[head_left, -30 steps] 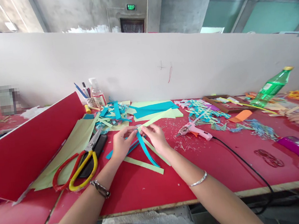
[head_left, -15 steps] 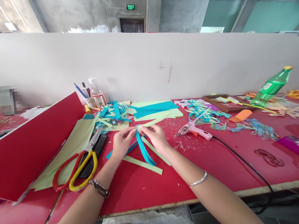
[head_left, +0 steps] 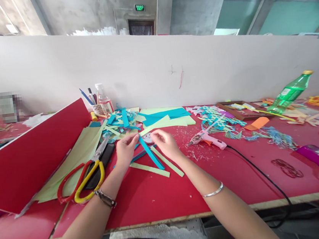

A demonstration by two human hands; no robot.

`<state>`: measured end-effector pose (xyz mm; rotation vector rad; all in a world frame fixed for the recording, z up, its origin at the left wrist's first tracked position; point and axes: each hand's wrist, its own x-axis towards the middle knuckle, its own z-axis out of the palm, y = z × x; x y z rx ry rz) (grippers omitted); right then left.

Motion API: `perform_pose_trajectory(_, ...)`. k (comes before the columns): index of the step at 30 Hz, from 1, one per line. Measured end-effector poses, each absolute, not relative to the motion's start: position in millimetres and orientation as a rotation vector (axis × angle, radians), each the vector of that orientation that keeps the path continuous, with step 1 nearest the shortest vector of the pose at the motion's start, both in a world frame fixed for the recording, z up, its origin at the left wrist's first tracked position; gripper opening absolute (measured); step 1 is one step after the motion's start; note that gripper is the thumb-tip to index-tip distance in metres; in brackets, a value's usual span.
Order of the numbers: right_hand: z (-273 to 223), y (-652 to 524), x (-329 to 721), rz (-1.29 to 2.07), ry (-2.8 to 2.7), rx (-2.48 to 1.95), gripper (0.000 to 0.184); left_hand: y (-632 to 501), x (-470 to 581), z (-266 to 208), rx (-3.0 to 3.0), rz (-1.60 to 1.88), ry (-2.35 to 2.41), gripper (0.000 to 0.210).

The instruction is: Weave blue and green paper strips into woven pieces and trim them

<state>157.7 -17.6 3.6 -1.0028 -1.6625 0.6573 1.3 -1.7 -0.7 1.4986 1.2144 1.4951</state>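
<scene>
L hand pinches blue strip & green strip where they meet, above counter. R hand half-curled just beside; can't tell if holding anything. Strips prob. v. light, bendy, crease easily: pinch flat nr. ends.

I see the right hand now parted from the left hand, which has shifted a little left and alone grips the blue strip and the pale green strip. Whether the right fingers pinch anything, I can't quite tell. The blue strip has straightened from its curve. A whitish piece shows more plainly in the gap. The co-worker's hand has slipped out of my view at right.
</scene>
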Motion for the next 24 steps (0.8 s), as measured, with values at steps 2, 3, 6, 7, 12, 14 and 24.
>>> perform_pose_trajectory(2,1,-18,162,0.462,-1.979,-1.073,0.016,0,-1,-1,1.459,1.528,1.236,0.028)
perform_pose_trajectory(3,0,-18,164,0.383,-2.107,-1.124,0.02,1,-1,-2,1.435,1.536,1.232,0.028)
perform_pose_trajectory(6,-6,-18,166,0.28,-2.301,-1.294,0.03,2,-2,-2,1.348,1.533,1.174,0.031)
perform_pose_trajectory(7,-7,-18,166,0.275,-2.321,-1.331,0.032,2,-1,-2,1.322,1.528,1.152,0.032)
perform_pose_trajectory(12,-13,-16,163,0.321,-2.281,-1.378,0.032,3,1,-3,1.261,1.498,1.06,0.035)
perform_pose_trajectory(14,-16,-14,162,0.341,-2.245,-1.369,0.027,2,1,-3,1.271,1.483,1.042,0.033)
perform_pose_trajectory(24,-11,-10,163,0.299,-2.041,-1.323,0.014,0,1,-2,1.287,1.445,0.958,0.028)
